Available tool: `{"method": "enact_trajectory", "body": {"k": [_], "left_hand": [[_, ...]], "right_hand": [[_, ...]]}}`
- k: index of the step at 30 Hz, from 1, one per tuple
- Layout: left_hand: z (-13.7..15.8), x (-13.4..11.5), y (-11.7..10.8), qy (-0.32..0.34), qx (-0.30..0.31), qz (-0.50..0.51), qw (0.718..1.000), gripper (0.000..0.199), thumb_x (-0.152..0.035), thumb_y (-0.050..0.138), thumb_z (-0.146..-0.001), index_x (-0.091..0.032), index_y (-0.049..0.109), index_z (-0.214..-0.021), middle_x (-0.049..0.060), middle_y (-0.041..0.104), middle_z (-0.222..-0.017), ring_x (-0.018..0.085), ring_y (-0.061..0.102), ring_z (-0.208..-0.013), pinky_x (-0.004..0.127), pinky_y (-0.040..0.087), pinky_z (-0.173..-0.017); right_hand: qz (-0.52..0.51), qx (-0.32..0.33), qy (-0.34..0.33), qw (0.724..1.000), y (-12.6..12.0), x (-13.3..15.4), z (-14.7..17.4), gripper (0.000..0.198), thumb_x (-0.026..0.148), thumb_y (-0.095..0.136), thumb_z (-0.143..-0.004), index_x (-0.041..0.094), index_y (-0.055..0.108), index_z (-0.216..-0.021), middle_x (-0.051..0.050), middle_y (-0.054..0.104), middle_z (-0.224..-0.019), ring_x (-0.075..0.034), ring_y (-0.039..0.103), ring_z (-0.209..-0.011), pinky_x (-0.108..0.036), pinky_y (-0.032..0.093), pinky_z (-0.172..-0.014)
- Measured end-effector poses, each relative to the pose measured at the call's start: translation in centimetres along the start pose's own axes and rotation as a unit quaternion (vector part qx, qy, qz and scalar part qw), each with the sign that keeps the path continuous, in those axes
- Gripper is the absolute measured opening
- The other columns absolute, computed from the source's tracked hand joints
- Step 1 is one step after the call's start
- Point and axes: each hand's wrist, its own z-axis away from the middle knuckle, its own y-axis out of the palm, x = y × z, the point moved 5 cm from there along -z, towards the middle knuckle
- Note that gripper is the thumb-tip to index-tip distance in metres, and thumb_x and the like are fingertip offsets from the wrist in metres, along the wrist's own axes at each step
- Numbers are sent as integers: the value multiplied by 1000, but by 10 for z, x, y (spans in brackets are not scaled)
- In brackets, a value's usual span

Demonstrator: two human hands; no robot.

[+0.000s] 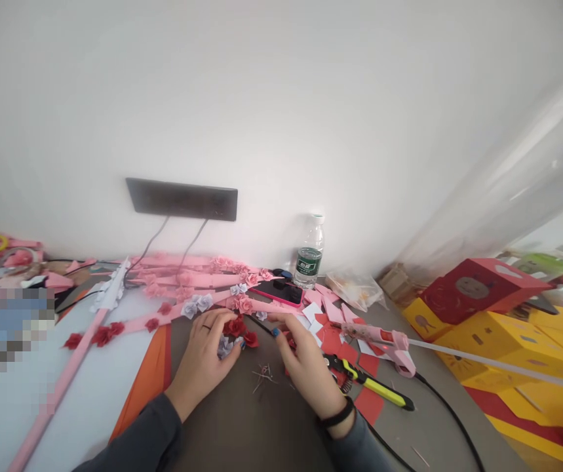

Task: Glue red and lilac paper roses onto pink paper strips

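Red paper roses (250,339): one small bunch, on the table (232,419) between our two hands, its longer run slanting from upper left to lower right. Our left hand (207,344): the nearer, directly beside the bunch; fingers curved over its left side, thumb parted from them, the roses lying at and just right of the tips; whether they grip, we cannot tell. Lilac paper flowers (223,347): partly hidden beneath that same hand. Our right hand (308,364): apart from the bunch, to its right; thumb and forefinger pointing left towards it with a gap between them, a bit of red showing there; whether anything is pinched, we cannot tell. Thin sticks (264,375): a loose crossed heap, nearer us than the roses, between our hands
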Motion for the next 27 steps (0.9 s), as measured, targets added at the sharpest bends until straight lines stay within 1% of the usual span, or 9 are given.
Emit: {"method": "enact_trajectory", "body": {"k": [3,6,9,13,16,18,22,25,27], "left_hand": [[0,9,-7,-40,-34,36,998,28,-20,48,-96,-25,54,-123,8,65,-120,27,61,-117,42,50,-100],[0,20,-13,-85,-60,61,993,28,-18,40,-97,-24,55,-121,9,65,-118,25,63,-113,40,52,-97],[0,26,-15,-93,-64,67,991,29,-16,38,-96,-23,55,-118,8,65,-116,24,64,-110,40,52,-97],[1,29,-14,-94,-70,73,990,29,-17,39,-94,-23,55,-118,9,66,-116,24,64,-109,42,52,-97],[0,31,-16,-112,-80,83,987,25,-19,40,-94,-22,56,-114,9,67,-115,25,65,-107,42,52,-95],[-3,31,-20,-127,-84,88,984,24,-22,41,-94,-22,56,-113,9,67,-113,25,65,-103,41,53,-92],[-9,27,-33,-139,-76,75,984,27,-25,42,-94,-23,55,-117,9,68,-116,24,67,-98,39,55,-86],[0,23,-43,-139,-36,49,988,28,-28,44,-94,-23,54,-120,9,68,-118,24,68,-101,37,57,-82],[19,21,-46,-135,9,25,990,29,-29,46,-95,-25,54,-123,9,68,-122,25,68,-106,38,58,-85]], "right_hand": [[4,8,31,999,-20,-1,16,28,21,46,-93,20,66,-112,-9,75,-102,-21,71,-89,-32,57,-79],[-10,33,63,997,-34,-4,41,28,28,47,-96,19,67,-113,-7,75,-89,-18,67,-70,-28,54,-65],[-23,53,95,994,-45,-8,74,30,37,47,-100,19,68,-111,-3,69,-74,-15,59,-56,-24,47,-53],[-37,36,112,992,-50,-21,121,33,42,45,-103,20,69,-110,-3,67,-69,-16,61,-58,-22,48,-55],[-34,25,110,993,-44,-32,149,35,43,44,-104,19,69,-104,-2,65,-65,-15,61,-56,-21,48,-53],[6,11,83,996,-38,-32,156,35,42,43,-104,20,69,-98,-1,63,-62,-14,58,-50,-19,46,-48],[77,-10,-4,997,-32,-12,150,34,37,43,-104,20,69,-90,-1,64,-63,-12,55,-45,-18,45,-45],[85,-25,-21,996,-34,-1,144,32,35,43,-104,20,68,-89,-1,66,-65,-13,58,-48,-18,48,-47],[87,-29,-15,996,-36,0,144,31,34,45,-103,20,69,-89,-2,67,-66,-14,61,-51,-19,50,-49]]}}
